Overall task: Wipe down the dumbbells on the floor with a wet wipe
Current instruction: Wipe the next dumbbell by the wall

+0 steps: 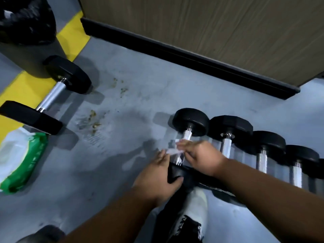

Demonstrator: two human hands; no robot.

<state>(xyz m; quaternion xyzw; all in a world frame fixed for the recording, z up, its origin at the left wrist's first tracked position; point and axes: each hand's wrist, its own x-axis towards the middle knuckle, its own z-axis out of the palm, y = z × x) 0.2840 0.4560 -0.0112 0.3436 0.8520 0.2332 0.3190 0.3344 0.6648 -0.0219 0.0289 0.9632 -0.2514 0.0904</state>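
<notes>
White and crumpled, the wet wipe (172, 151) is pinched in the curled fingers of the right hand (201, 157) and pressed against the chrome handle of the nearest dumbbell (184, 142). Just beside that grip on the near side, the left hand (157, 174) clamps the dumbbell's near black head, thumb curled over its edge and fingers reaching toward the wipe. Below both hands, closer to the person, a white and black shoe (196, 209) stands on the grey floor (122, 172).

Beyond the grip the handle runs up to the round far head. To the right of the grip, a row of further dumbbells (263, 151) lies side by side, heads touching, parallel to the held one.

Well apart to the left of the grip lies a green and white wipes pack (22, 160). Farther off on that side, a larger dumbbell (47, 97) rests partly on a yellow floor stripe (22, 86), next to a bin lined with a black bag (26, 20). Farthest from the grip stands a wood-grain panel (210, 23) with a black base strip.
</notes>
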